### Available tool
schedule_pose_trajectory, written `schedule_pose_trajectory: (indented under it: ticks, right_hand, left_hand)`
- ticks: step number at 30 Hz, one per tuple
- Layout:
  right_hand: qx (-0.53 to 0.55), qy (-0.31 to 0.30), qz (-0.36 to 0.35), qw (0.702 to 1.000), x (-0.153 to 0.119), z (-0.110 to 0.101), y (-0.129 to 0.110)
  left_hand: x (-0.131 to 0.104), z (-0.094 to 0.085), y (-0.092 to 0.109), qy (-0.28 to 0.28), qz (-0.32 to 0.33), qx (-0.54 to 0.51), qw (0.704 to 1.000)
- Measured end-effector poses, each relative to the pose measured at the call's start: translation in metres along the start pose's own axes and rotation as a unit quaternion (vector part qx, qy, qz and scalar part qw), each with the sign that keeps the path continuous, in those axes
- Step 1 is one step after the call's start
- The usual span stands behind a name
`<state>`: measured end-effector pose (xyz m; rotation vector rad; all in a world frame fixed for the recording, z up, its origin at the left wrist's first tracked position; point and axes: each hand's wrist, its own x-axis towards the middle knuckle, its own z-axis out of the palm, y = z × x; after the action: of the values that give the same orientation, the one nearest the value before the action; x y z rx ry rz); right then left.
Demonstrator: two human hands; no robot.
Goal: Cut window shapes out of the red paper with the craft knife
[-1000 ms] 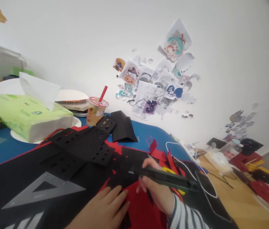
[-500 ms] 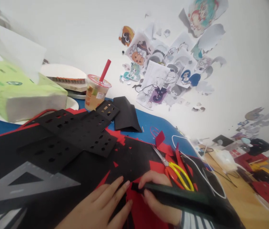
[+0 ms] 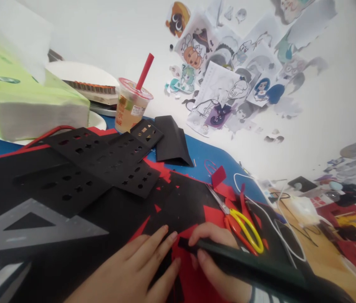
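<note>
In the lower middle of the head view my left hand (image 3: 136,269) lies flat with fingers outstretched, pressing on the black mat beside a red paper piece (image 3: 193,277). My right hand (image 3: 217,256) is closed around a long dark-green, pen-like tool with a black tip (image 3: 247,259), perhaps a cutter. Its tip rests over the red paper, close to my left fingertips; I cannot make out a blade. Scissors (image 3: 245,229) with yellow and orange handles lie just beyond my right hand. Red scraps (image 3: 214,214) are scattered around them.
A clear triangle ruler (image 3: 80,225) lies at left. Black cards with cut-out holes (image 3: 92,162) and a folded black card (image 3: 171,141) lie farther back. Behind them stand a drink cup with a red straw (image 3: 132,107) and a tissue pack (image 3: 39,118). A white cable (image 3: 280,227) runs at right.
The camera view has tilted and shifted, so things sit higher at left and farther right. My right hand and the tool tip have moved slightly away from my left fingers.
</note>
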<state>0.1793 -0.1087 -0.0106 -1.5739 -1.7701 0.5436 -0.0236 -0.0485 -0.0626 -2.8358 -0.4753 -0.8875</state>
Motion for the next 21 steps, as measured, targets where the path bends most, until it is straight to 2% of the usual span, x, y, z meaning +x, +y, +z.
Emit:
schedule_pose_trajectory:
  ticks: [4,15,18,21]
  right_hand:
    - [0.029,0.033,0.035,0.998,-0.003,0.005,-0.003]
    - [-0.019,0.073,0.058,0.996,-0.007,0.012,-0.008]
    - [-0.011,0.073,0.057,0.996,-0.008,0.012,-0.008]
    - [-0.007,0.068,0.056,0.996,-0.009,0.012,-0.007]
  left_hand:
    - [-0.003,0.012,-0.002,0.062,0.003,-0.019,0.998]
    - [0.008,0.005,-0.002,0.068,-0.002,0.0,0.998]
    - [0.01,0.002,-0.002,0.05,-0.007,0.008,0.999]
    - [0.008,0.002,-0.002,0.061,-0.003,0.003,0.998]
